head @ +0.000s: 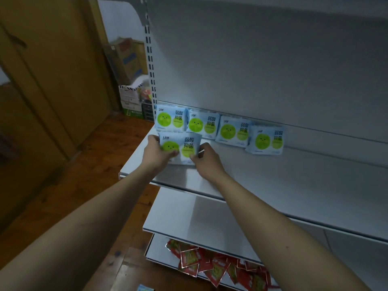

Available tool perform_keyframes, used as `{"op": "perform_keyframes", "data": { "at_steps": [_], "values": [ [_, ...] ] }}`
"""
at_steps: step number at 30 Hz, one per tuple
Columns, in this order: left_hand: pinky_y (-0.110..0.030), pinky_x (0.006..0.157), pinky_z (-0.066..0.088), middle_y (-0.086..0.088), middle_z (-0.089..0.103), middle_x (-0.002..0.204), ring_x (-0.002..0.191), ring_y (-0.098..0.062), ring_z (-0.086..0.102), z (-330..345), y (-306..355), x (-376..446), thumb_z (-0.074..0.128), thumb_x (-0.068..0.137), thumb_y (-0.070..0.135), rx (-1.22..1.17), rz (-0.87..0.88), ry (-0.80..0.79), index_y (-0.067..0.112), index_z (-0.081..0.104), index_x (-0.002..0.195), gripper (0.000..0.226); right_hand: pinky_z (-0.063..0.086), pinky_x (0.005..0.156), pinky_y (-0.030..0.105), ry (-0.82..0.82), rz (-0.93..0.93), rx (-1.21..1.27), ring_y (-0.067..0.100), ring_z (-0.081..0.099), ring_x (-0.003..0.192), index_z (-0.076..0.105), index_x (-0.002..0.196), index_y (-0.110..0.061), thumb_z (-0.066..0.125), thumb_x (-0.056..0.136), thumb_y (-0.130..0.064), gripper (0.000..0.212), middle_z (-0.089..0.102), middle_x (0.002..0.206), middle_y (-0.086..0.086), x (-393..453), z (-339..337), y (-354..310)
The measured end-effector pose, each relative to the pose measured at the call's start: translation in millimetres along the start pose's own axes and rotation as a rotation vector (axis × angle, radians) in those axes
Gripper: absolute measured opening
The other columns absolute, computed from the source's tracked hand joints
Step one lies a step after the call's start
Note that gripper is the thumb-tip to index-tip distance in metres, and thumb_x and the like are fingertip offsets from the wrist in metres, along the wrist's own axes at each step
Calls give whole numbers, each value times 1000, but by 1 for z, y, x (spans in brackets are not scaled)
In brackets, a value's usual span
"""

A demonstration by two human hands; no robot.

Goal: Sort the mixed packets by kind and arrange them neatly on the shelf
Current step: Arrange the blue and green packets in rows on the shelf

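Left hand [156, 151] grips the left edge of a blue-and-green packet [182, 147], thumb across its face; my right hand [204, 157] pinches the lower right corner. It stands at the left of the upper shelf [294, 177], just in front of four matching packets [222, 127] leaning along the back wall. To do this well, I judge: square it upright, label forward, edges aligned with the row behind. Bottom shelf [159, 250] holds a loose heap of red sachets [214, 263], unsorted. Middle shelf [189, 217] carries nothing visible.
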State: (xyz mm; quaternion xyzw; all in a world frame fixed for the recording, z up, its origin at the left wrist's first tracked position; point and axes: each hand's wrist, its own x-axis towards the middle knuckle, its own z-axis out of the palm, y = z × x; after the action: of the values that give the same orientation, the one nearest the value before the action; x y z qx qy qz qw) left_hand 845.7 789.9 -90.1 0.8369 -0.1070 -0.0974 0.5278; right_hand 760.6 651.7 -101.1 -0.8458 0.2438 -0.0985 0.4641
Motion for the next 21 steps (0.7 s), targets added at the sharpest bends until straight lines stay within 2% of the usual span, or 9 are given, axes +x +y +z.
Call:
{"op": "perform_keyframes", "data": {
  "at_steps": [2, 5, 8, 13, 18, 21],
  "values": [
    [-43, 86, 54, -5, 61, 110, 94, -23, 62, -9, -2, 16, 81, 77, 18, -13, -15, 34, 13, 45, 119, 56, 38, 71, 29, 17, -19, -8, 23, 56, 89, 52, 107, -8, 60, 95, -23, 22, 60, 99, 4, 15, 12, -12],
    [-48, 91, 52, -7, 59, 118, 105, -30, 60, -16, -12, 52, 80, 74, 32, 79, 10, 98, 25, 51, 125, 60, 36, 71, 29, 54, -39, -20, 28, 58, 91, 52, 102, -7, 63, 92, -24, 22, 60, 97, 8, 45, 30, -26],
    [-48, 98, 48, -9, 58, 123, 112, -32, 57, -16, -20, 78, 78, 75, 27, 122, 41, 129, 25, 50, 131, 63, 34, 70, 29, 119, -58, -30, 33, 60, 92, 47, 92, -9, 67, 89, -21, 24, 60, 93, 12, 74, 43, -31],
    [-42, 105, 44, -3, 53, 139, 123, -21, 53, -8, -18, 89, 66, 86, 7, 65, 113, 40, 21, 32, 147, 71, 39, 72, 30, 157, -46, -19, 34, 62, 99, 54, 98, -4, 70, 88, -16, 22, 66, 105, 19, 104, 54, -27],
    [-44, 102, 47, -2, 54, 137, 121, -21, 54, -7, -24, 98, 64, 83, 11, 127, 122, -74, 31, 22, 152, 83, 46, 75, 34, 155, -45, -9, 34, 65, 97, 59, 102, 2, 71, 86, -18, 28, 68, 103, 18, 118, 59, -21],
    [-48, 105, 43, -3, 56, 133, 122, -26, 53, -14, -16, 88, 67, 81, 18, 171, 120, -45, 29, 30, 146, 75, 41, 73, 29, 112, -13, -4, 32, 63, 99, 57, 110, 3, 70, 87, -21, 36, 66, 109, 18, 112, 55, -22]
  ]
}}
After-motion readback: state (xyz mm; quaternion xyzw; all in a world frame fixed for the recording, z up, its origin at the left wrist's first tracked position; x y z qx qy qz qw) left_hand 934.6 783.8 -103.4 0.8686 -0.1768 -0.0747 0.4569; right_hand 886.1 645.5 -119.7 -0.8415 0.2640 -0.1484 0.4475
